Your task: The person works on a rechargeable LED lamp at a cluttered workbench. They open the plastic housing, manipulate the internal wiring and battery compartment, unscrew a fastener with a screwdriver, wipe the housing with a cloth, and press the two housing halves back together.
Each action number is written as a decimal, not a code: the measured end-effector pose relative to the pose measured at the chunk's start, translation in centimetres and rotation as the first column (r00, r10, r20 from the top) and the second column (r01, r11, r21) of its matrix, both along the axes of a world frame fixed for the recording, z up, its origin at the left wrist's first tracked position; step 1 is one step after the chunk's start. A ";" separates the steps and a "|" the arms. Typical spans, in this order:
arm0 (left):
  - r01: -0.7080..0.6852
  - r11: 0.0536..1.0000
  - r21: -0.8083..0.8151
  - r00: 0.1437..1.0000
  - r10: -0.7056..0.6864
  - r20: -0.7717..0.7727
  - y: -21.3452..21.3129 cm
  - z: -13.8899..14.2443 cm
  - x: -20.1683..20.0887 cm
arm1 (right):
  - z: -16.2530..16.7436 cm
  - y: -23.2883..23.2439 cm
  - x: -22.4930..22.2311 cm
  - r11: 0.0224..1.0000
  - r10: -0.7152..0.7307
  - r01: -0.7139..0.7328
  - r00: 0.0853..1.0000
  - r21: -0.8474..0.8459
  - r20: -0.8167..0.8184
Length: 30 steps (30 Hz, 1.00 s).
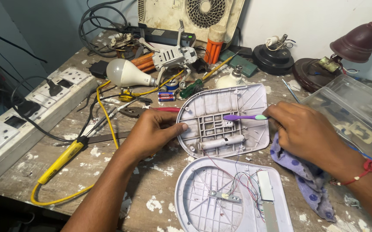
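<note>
A pale plastic shell (227,118) is lain open-side up between the two hands, its ribbed inside exposed. Its left edge is pinched by the left hand (153,131), thumb on the rim and fingers curled beneath, so that the part is kept from sliding on the worktop. A toothbrush (244,117) with a purple handle is gripped in the closed right hand (304,129), and its head is laid on the ribs near the shell's middle, seemingly so that the recesses can be scrubbed; whether the bristles press down cannot be told. The hands are held apart, one at each side of the shell.

Just below the hands, the matching half (233,197) is set down with thin coloured wires (242,178) running from it up to the shell, which explains why the two parts are kept close together. A spotted cloth (306,172) is spread under the right wrist, within easy reach. To the left of the left hand, a yellow-handled tool (61,160) and a switchboard (31,111) are lying. Beyond the hands, a bulb (126,73), a small drone (175,56) and a screwdriver (192,89) are scattered. A clear box (358,116) is placed just right of the right hand.
</note>
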<state>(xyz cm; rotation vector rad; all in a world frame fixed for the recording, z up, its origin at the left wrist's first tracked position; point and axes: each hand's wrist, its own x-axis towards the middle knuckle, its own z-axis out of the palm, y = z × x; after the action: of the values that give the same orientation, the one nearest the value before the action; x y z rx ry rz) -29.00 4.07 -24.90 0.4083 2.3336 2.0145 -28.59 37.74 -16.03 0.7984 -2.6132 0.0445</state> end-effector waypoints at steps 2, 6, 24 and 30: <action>0.006 1.000 -0.002 1.000 -0.006 -0.015 -0.2 -0.1 0.1 | 0.2 -0.2 0.3 0.999 -0.037 0.037 0.999 0.032 0.002; -0.005 0.999 -0.036 0.999 0.004 -0.033 0.0 -0.4 -0.2 | 0.6 0.0 1.1 0.996 -0.084 0.081 0.993 0.032 0.080; 0.014 1.000 -0.007 1.000 -0.014 -0.026 0.1 -0.5 0.0 | 1.6 -7.8 0.9 0.937 0.253 -0.263 0.965 0.231 0.070; 0.016 1.000 -0.005 0.999 -0.016 -0.031 0.2 -0.4 0.0 | 3.8 -9.5 1.2 0.897 0.097 -0.128 0.991 0.423 0.094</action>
<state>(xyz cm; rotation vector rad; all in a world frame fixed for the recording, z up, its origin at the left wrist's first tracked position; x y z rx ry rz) -28.97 4.22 -25.26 0.4593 2.3444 2.0100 -27.41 28.28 -12.28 1.1127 -2.6754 -0.4967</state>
